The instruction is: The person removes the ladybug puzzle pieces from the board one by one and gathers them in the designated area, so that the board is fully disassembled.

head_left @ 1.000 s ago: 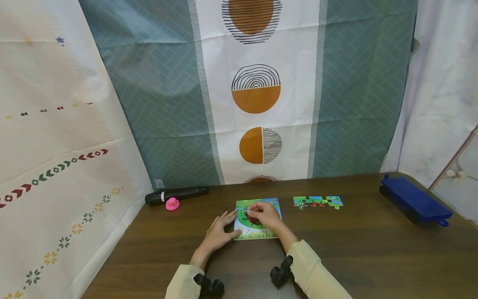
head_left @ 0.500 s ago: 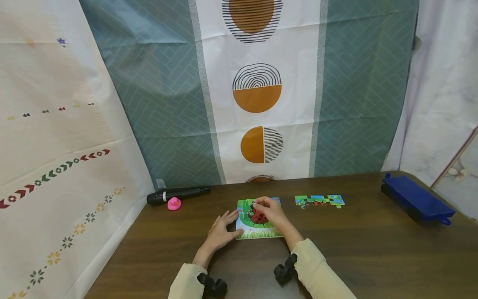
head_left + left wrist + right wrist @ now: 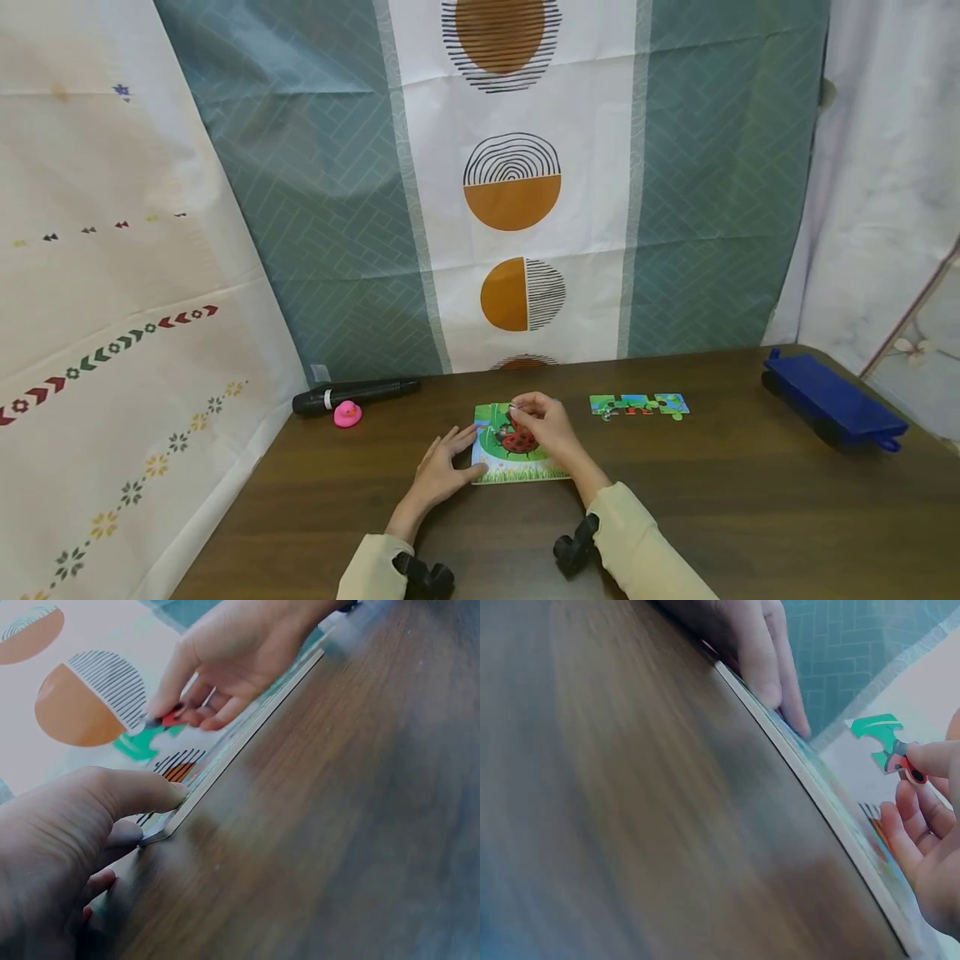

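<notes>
My right hand (image 3: 551, 431) pinches a jigsaw piece (image 3: 881, 735), green with red and black parts, between thumb and fingers. It holds the piece raised over a square ladybug puzzle board (image 3: 517, 472) on the table, and hides the board's upper right part. At the board's left side lies my left hand (image 3: 438, 472), fingers extended against the edge and thumb at the near left corner. In the left wrist view, the left thumb touches the board's pale edge (image 3: 251, 738), while the other fingers are partly hidden.
Several loose puzzle pieces (image 3: 639, 405) lie right of the board on the brown table (image 3: 720, 500). A pink rubber duck (image 3: 347, 414) and a black cylindrical object (image 3: 382, 389) are at the back left. At the far right stands a blue flat-topped object (image 3: 836, 398).
My right hand has lifted slightly up and right from the middle of the board, uncovering more of the ladybug picture. The left hand stays at the board's left edge.
</notes>
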Available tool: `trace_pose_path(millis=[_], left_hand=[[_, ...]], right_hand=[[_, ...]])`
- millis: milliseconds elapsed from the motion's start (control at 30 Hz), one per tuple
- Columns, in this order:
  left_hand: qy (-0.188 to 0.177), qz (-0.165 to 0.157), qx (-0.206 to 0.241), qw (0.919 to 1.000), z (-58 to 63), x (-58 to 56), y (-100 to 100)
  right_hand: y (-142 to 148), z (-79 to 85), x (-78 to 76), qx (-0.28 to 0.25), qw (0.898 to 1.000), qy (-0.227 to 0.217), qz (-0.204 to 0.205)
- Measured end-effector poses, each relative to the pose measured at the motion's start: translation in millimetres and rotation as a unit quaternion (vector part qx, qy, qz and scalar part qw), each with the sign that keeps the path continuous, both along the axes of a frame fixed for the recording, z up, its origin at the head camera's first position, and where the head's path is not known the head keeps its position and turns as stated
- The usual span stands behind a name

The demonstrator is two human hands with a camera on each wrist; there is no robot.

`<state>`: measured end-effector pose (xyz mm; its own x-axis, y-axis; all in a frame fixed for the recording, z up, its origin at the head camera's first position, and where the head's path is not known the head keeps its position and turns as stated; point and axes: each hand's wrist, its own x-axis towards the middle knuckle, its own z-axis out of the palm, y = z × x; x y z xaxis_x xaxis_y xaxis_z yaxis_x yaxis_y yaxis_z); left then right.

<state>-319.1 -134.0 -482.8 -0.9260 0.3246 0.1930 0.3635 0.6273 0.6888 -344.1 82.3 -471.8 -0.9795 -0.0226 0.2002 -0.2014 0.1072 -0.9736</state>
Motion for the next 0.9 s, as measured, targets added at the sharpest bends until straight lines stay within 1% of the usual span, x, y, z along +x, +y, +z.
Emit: trace_pose_path(millis=[100,200,333,433,633,767,900], left_hand=[[-0.006,0.0,-0.004,1.0,0.5,1.0,-0.4],[-0.009,-0.002,-0.001,1.0,2.8,0.9,-2.1],[-0.004,0.005,0.002,1.0,6.9,0.6,-6.8],[-0.004,0.011,-0.003,0.9999,8.1,1.4,-10.0],[-0.005,0.007,-0.002,1.0,5.3,1.7,-8.4],[-0.003,0.001,0.001,1.0,2.4,1.2,-4.6],[-0.001,-0.007,0.003,1.0,-0.4,1.3,-2.0]], right_hand=[[16.0,1.5,-1.0,0.018,1.0,0.009,-0.023],[39.3,4.1,-1.9,0.044,0.998,0.009,-0.049],[72.0,9.0,2.8,0.085,0.994,0.003,-0.072],[97.0,9.7,8.4,0.107,0.992,-0.009,-0.071],[142.3,5.0,19.8,0.102,0.991,-0.057,-0.062],[153.9,0.5,24.2,0.122,0.99,-0.058,-0.05],[153.2,-5.5,27.0,0.176,0.983,-0.04,-0.045]])
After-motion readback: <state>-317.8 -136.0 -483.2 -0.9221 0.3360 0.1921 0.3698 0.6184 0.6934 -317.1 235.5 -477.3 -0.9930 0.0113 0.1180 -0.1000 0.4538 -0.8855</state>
